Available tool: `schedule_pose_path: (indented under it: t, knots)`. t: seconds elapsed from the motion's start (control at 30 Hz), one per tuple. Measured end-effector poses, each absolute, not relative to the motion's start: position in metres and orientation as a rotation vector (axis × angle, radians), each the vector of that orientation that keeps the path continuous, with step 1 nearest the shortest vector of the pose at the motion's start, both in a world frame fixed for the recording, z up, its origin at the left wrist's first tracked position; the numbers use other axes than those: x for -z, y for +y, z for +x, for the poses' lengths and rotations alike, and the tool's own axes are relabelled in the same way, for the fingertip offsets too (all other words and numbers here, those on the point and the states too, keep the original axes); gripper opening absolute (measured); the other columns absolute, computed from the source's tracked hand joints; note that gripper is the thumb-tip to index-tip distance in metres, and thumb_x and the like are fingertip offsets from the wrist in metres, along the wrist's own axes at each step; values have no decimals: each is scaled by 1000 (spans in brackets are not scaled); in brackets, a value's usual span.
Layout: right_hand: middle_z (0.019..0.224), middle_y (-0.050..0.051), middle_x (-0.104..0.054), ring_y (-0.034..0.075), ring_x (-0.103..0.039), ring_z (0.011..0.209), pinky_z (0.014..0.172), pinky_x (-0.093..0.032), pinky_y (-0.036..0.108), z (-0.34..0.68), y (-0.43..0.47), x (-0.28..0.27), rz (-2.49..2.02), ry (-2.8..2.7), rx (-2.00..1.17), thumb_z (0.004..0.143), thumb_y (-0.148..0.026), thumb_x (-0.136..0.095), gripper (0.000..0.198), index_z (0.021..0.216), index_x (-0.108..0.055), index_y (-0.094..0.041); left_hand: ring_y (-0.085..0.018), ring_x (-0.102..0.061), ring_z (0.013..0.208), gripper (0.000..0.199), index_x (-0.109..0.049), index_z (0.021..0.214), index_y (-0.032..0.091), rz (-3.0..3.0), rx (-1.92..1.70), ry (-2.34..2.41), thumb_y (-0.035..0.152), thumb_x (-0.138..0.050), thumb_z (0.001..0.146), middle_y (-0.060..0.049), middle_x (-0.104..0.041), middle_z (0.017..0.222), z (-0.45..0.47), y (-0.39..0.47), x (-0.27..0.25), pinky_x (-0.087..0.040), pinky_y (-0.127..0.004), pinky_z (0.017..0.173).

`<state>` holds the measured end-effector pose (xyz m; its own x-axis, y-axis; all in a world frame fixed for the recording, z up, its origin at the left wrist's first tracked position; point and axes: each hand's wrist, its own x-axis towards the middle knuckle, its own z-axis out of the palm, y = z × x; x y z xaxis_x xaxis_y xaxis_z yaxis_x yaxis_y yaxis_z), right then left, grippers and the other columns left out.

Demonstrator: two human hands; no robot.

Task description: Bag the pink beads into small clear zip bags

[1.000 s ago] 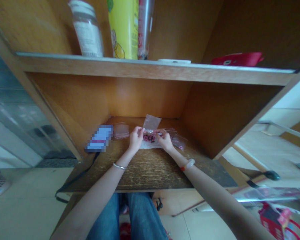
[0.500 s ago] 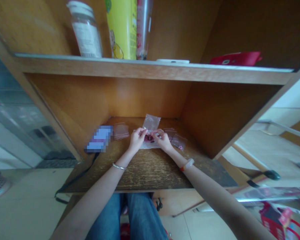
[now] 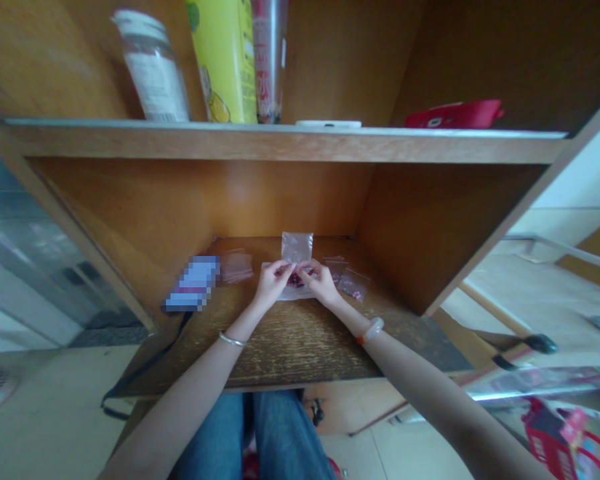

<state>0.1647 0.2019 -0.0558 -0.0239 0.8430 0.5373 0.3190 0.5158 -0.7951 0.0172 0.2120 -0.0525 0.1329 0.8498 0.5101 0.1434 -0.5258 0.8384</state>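
My left hand (image 3: 274,280) and my right hand (image 3: 321,280) meet over the middle of the worn wooden desk (image 3: 300,347). Both pinch the near edge of a small clear plastic bag (image 3: 297,247), which stands up beyond my fingertips. Below them lies a larger clear bag (image 3: 293,295) with dark red bead-like pieces (image 3: 296,279) in it, partly hidden by my fingers. Right of my right hand are several small bags, one with pinkish pieces (image 3: 353,291) inside. A stack of flat clear bags (image 3: 236,267) lies to the left of my left hand.
A phone (image 3: 193,283) with a blurred screen and a dark strap (image 3: 155,360) lies at the desk's left. Overhead, a shelf edge (image 3: 290,143) carries a white-capped jar (image 3: 155,73), a yellow container (image 3: 225,63), a clear tube and a red item (image 3: 455,115).
My fingertips have come closer together at the bag's edge. The small clear bag now stands straighter, where it was tilted before. The camera view has shifted slightly.
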Motion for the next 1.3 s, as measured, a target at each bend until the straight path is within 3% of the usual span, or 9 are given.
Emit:
schedule_pose_path:
  t: [0.4, 0.77, 0.9, 1.03, 1.13, 1.3]
  knots:
    - [77, 4, -71, 18, -63, 71, 70, -49, 31, 159, 206, 61, -1080, -1538, -598, 77, -41, -58, 25, 76, -70, -19, -18, -63, 64, 29, -68, 79, 19, 2130, -1413, 1410, 41, -50, 87, -5, -69, 70, 15, 210, 56, -43, -25, 59]
    - [82, 5, -73, 19, -65, 72, 70, -51, 32, 158, 209, 63, -1015, -1502, -710, 78, -51, -57, 37, 82, -73, -18, -18, -65, 70, 27, -67, 86, 21, 1998, -1524, 1395, 44, -53, 85, -5, -71, 77, 13, 212, 57, -47, -26, 64]
    - [82, 5, -73, 19, -65, 73, 72, -50, 31, 157, 207, 58, -1047, -1519, -727, 77, -50, -57, 38, 82, -73, -17, -16, -65, 68, 29, -58, 105, 20, 1931, -1603, 1420, 40, -56, 83, -2, -69, 75, 13, 213, 57, -46, -24, 63]
    - [74, 4, -71, 16, -62, 66, 65, -47, 27, 149, 212, 49, -1188, -1549, -658, 81, -41, -51, 32, 78, -71, -15, -16, -63, 66, 34, -48, 115, 18, 1860, -1688, 1588, 30, -54, 84, -1, -66, 72, 10, 211, 51, -46, -27, 68]
    - [71, 3, -69, 14, -60, 64, 60, -44, 23, 134, 223, 39, -1309, -1663, -627, 81, -30, -50, 25, 76, -70, -16, -20, -63, 77, 37, -47, 117, 16, 1775, -1745, 1822, 20, -53, 80, -4, -66, 79, 3, 211, 44, -45, -36, 80]
    - [66, 5, -66, 14, -59, 61, 54, -40, 22, 93, 249, 27, -1512, -1920, -596, 81, -23, -53, 20, 71, -68, -15, -30, -50, 112, 41, -52, 115, 15, 1460, -1891, 2124, 12, -52, 74, -15, -58, 115, -14, 219, 40, -38, -46, 93]
